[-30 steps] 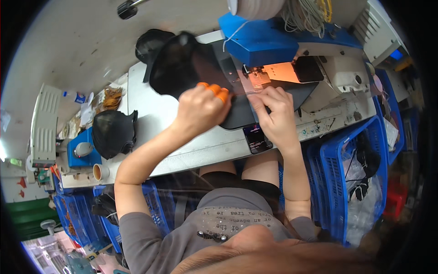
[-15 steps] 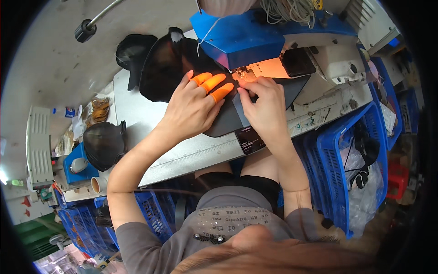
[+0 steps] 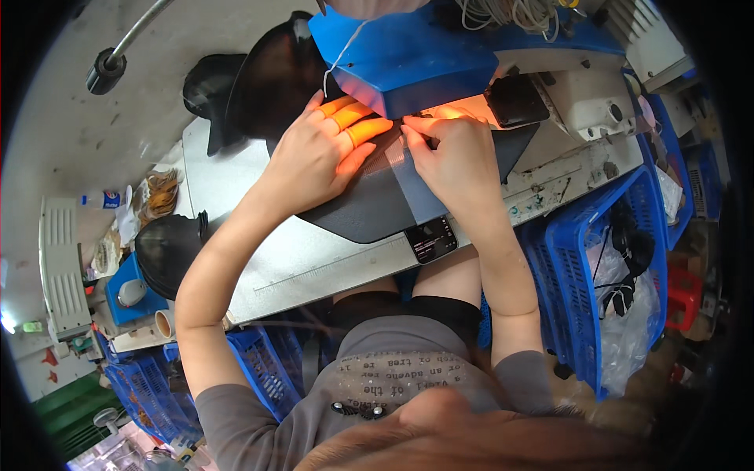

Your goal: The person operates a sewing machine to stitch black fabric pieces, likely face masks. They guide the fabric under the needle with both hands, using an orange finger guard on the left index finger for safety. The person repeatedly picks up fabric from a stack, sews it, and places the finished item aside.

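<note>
Under the blue head of a sewing machine lies a black work piece with a flat, smooth panel toward me and a glossy moulded part at the far left. My left hand, with orange finger covers on three fingers, rests spread on the piece, left of the lit stitching area. Close to that area, my right hand has thumb and forefinger bent together at the panel's edge; whatever is between them is hidden. The machine's needle is not clearly visible behind my fingers.
A dark phone-like device lies on the machine bed, and a black card-like device sits at the table's front edge. Blue baskets stand at right. Another black moulded piece is at left. A lamp arm hangs at upper left.
The black piece has turned and shifted, so more of its flat panel shows toward me and its moulded part lies farther away. My left hand has moved slightly left on it. My right hand stays near the stitching area.
</note>
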A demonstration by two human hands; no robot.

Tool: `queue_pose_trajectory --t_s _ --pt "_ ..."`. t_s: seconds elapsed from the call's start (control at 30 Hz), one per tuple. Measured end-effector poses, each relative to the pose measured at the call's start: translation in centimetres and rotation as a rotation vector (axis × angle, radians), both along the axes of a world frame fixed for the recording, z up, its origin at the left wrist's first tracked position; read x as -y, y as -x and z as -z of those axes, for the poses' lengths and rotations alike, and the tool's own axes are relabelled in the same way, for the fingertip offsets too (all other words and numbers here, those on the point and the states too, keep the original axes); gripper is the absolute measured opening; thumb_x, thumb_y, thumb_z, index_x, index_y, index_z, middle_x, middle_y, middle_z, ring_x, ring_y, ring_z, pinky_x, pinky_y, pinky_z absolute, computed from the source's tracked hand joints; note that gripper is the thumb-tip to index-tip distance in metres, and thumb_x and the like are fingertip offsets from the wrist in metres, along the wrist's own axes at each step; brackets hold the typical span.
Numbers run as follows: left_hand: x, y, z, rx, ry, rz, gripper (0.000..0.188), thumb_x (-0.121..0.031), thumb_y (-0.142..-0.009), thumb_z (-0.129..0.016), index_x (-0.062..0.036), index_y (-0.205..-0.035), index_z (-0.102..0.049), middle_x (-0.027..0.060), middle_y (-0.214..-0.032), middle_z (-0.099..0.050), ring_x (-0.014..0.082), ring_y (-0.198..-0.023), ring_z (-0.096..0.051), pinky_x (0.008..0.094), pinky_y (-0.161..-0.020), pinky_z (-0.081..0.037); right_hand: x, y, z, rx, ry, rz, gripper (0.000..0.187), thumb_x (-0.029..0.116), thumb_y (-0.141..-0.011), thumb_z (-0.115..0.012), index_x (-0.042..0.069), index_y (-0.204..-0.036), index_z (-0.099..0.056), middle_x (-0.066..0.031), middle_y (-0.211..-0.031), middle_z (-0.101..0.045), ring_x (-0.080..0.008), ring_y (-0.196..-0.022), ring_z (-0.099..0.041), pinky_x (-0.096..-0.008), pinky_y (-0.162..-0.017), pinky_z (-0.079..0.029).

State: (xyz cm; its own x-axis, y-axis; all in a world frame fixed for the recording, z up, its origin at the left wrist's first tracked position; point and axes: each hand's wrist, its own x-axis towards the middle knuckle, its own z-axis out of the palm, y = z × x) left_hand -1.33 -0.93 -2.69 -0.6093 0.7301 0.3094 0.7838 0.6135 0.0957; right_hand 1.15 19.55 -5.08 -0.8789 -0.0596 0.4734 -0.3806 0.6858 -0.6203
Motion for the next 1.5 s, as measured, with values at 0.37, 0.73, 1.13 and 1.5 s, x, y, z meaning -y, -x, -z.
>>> queue_pose_trajectory --t_s 0.37,0.73,1.13,1.5 --pt "0.9 1.6 0.1 -0.125 -0.022 -0.006 0.032 -0.028 -0.087 -0.070 -0.0070 -0.110 -0.068 0.0106 -0.113 -0.067 0.0329 -0.110 -0.059 0.0573 -0.111 -0.032 -2.3 -2.1 0.5 -0.107 0.072 0.043 0.008 0.011 -0.077 -0.075 0.006 -0.082 -0.076 -0.0056 -0.071 -0.060 -0.0239 -0.071 -0.059 -0.0350 -0.072 -0.043" --pt "0.4 1.0 0.1 -0.121 0.038 -0.054 0.026 -0.030 -0.085 -0.073 -0.0102 -0.102 -0.075 0.0094 -0.107 -0.066 0.0300 -0.100 -0.061 0.0531 -0.110 -0.036 -3.0 -2.4 1.6 -0.218 0.131 0.025 0.010 0.009 -0.073 -0.077 0.008 -0.083 -0.076 -0.0017 -0.071 -0.058 -0.0208 -0.070 -0.057 -0.0332 -0.069 -0.043" --pt "-2.6 -3.0 -1.4 -0.010 0.078 -0.250 0.029 -0.019 -0.088 -0.066 -0.0023 -0.112 -0.067 0.0175 -0.099 -0.062 0.0349 -0.084 -0.061 0.0446 -0.080 -0.051 -3.0 -2.2 2.0 -0.259 0.138 0.029 0.007 0.011 -0.073 -0.076 0.010 -0.080 -0.076 -0.0012 -0.071 -0.058 -0.0216 -0.069 -0.057 -0.0340 -0.068 -0.043" --pt "-1.0 -4.3 -1.7 0.085 0.128 -0.083 0.049 0.001 -0.083 -0.061 -0.0040 -0.132 -0.054 0.0190 -0.121 -0.059 0.0374 -0.097 -0.059 0.0456 -0.092 -0.048 -2.9 -2.5 1.7 -0.260 0.124 0.025 0.013 0.008 -0.072 -0.078 0.009 -0.085 -0.077 -0.0027 -0.070 -0.057 -0.0206 -0.070 -0.057 -0.0328 -0.067 -0.044"
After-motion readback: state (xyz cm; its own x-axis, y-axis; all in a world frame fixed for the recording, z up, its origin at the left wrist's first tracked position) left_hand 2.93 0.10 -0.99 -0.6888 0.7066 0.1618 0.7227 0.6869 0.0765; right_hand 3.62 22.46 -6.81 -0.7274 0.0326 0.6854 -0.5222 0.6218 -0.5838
